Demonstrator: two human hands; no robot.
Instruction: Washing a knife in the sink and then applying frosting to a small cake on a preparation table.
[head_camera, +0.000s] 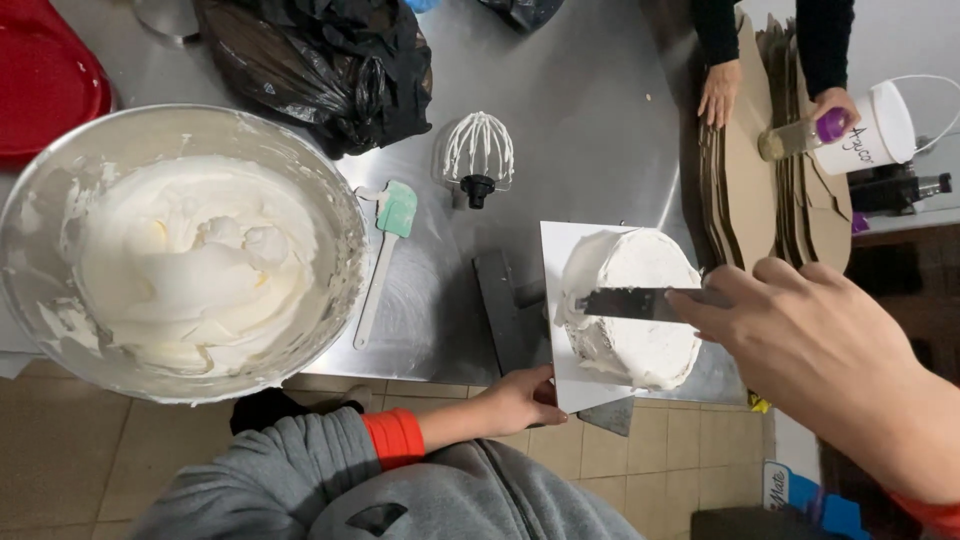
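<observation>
The tabletop (590, 120) is brushed steel with a dull sheen. The bowl (345, 215) is polished metal, smeared with soft, matt white cream. The spatula blade (625, 303) is flat, glossy metal. The cake (640, 310) carries rough white frosting on a smooth white board (558, 250). The bag (320, 60) is crinkled, shiny black plastic.
</observation>
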